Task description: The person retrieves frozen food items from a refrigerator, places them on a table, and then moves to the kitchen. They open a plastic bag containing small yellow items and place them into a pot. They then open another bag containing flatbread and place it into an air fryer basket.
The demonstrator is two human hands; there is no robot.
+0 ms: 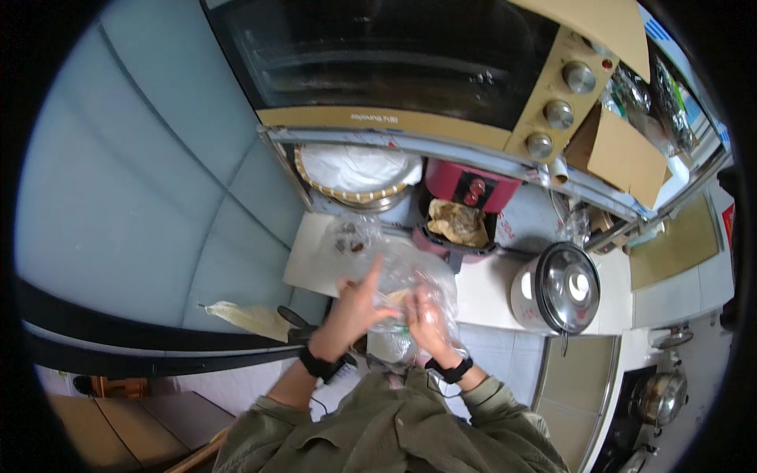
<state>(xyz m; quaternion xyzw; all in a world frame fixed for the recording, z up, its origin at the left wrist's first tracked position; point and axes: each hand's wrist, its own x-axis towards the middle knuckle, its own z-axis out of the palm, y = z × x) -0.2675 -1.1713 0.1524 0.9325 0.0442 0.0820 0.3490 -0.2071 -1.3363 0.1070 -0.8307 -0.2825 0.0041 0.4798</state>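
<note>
A clear plastic bag (423, 269) spreads over the front of the white counter, crumpled and shiny. My right hand (427, 316) is at its near side, with film lying over the fingers and wrist. Those fingers are bent beside a pale item (397, 297) under the plastic; glare and blur hide whether they grip it. To the left, my left hand (353, 307) has its index finger raised and its thumb stretched towards the bag, with nothing seen in the palm. Behind it on the counter sits another clear bag (350, 236) with several dark brown pieces inside.
A red air fryer (440, 177) has its drawer pulled out, with used brown paper (458, 222) in it. A white rice cooker (526, 295) stands on the right. Overhead, a toaster oven (384, 65) rests on a metal shelf above a cloth-covered basket (358, 168). A glossy panel (136, 177) borders the left.
</note>
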